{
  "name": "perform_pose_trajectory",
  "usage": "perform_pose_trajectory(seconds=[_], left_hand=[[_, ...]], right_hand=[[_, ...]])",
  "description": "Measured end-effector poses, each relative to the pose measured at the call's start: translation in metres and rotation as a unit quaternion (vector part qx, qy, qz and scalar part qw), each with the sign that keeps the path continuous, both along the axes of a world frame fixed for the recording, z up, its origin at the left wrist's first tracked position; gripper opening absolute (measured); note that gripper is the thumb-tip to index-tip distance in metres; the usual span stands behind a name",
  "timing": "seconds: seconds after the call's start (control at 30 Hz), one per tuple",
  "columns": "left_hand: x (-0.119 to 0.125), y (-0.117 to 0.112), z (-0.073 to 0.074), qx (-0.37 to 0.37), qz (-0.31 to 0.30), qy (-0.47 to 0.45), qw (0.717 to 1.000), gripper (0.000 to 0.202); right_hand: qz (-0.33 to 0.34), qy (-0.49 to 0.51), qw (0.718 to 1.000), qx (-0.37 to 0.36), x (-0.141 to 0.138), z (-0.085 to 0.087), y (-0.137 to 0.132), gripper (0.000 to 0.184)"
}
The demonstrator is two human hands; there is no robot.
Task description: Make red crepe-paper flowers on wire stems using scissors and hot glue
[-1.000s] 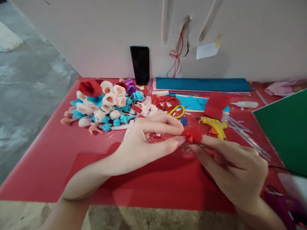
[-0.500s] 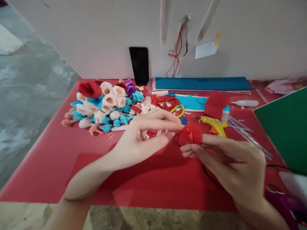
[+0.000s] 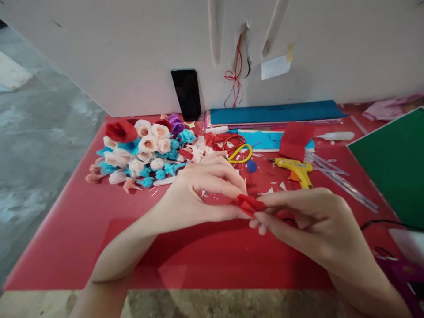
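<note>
A small red crepe-paper flower (image 3: 249,205) is pinched between both hands above the red table. My left hand (image 3: 202,194) holds its left side between thumb and fingers. From the right, my right hand (image 3: 308,221) grips the other side with thumb and forefinger. Behind the hands lie scissors with red and yellow handles (image 3: 240,153), a yellow glue gun (image 3: 294,170) and a folded piece of red crepe paper (image 3: 296,140). Below my forearms a red sheet (image 3: 212,251) is spread on the table.
A heap of white, blue and red paper flowers (image 3: 142,152) lies at the left. A phone (image 3: 187,95) leans on the white panel (image 3: 132,53). Clear glue sticks (image 3: 344,183), a white bottle (image 3: 336,136) and a green board (image 3: 394,168) are at the right. Paper scraps litter the middle.
Both hands have lowered the red flower slightly and turned it, so it now shows a narrower, folded side. The camera view has shifted a little.
</note>
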State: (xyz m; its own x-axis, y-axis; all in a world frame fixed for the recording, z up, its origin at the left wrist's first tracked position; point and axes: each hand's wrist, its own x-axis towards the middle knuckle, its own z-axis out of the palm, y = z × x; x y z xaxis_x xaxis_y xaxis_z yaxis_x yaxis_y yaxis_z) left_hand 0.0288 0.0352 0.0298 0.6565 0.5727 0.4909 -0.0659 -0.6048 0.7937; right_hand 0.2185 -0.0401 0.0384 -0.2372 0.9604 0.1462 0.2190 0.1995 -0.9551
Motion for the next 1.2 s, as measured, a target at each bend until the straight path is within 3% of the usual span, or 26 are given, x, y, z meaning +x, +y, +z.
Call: perform_pose_trajectory(seconds=[0.33, 0.57, 0.67, 0.9, 1.2], left_hand=[[0.003, -0.002, 0.002, -0.013, 0.005, 0.005, 1.0, 0.013], [0.003, -0.008, 0.002, 0.004, 0.027, 0.034, 0.999, 0.024], [0.002, -0.011, 0.002, 0.042, 0.05, 0.052, 0.996, 0.026], [0.002, -0.009, 0.005, 0.172, 0.042, 0.096, 0.98, 0.015], [-0.002, -0.012, 0.004, 0.184, 0.061, 0.098, 0.976, 0.016]], right_hand=[[-0.027, -0.104, 0.992, 0.063, 0.0, 0.002, -0.001, 0.012], [-0.045, -0.175, 0.973, 0.141, 0.003, -0.001, 0.0, 0.01], [-0.033, -0.187, 0.971, 0.144, 0.004, -0.001, 0.0, 0.01], [-0.001, -0.198, 0.973, 0.12, 0.007, -0.001, -0.001, 0.011], [-0.002, -0.228, 0.96, 0.165, 0.01, 0.0, -0.002, 0.012]])
